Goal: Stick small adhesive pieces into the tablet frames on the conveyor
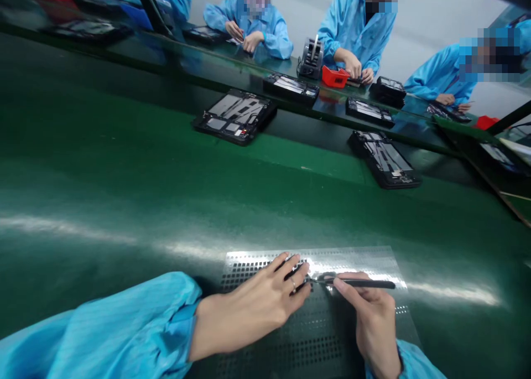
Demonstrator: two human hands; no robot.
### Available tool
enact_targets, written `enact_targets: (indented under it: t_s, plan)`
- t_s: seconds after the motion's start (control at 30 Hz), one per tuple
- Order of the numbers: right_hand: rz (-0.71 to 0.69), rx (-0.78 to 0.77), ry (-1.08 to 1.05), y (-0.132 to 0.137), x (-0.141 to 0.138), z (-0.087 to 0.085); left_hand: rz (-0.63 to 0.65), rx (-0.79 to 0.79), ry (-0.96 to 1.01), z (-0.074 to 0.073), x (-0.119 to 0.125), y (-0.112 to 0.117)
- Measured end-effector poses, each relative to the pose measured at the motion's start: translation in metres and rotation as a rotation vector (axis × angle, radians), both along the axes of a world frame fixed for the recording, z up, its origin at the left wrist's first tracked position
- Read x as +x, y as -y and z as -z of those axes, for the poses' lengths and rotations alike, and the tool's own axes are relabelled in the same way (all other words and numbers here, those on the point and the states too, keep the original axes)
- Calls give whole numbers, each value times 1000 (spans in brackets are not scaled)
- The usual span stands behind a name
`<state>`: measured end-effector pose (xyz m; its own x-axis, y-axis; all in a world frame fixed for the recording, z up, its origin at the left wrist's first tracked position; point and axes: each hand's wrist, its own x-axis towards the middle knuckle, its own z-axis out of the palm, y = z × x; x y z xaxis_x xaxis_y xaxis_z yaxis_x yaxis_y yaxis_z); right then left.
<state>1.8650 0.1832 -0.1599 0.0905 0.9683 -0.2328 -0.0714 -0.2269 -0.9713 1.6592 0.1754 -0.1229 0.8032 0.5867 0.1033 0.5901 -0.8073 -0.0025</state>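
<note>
A shiny sheet (365, 260) covered with rows of small dark squares lies on the green belt in front of me. My left hand (253, 307) rests flat on it, fingers stretched out and pressing the sheet down. My right hand (371, 318) is closed round black tweezers (357, 283), whose tip points left and meets the sheet just beside my left fingertips. Both arms wear light blue sleeves.
Two open black devices (236, 116) (385, 157) lie on the green belt (124, 191) farther away. Beyond a glossy shelf with more devices (292, 87), several people in blue coats work; a red tray (334, 76) and a tape dispenser (311, 58) stand there.
</note>
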Motion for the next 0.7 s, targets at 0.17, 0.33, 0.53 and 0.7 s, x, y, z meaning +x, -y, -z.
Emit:
enact_targets:
  t_s: [0.17, 0.33, 0.53, 0.7]
  plan:
    - [11, 6, -109, -7, 3, -15, -34, -112, 25, -1, -2, -2]
    - [91, 99, -178, -43, 38, -42, -113, -351, 184, -16, -8, -30]
    - [264, 287, -226, -127, 100, -62, -232, -684, 289, -64, 7, -95]
    - [401, 285, -240, -198, 135, -57, -257, -638, 347, -75, 43, -157]
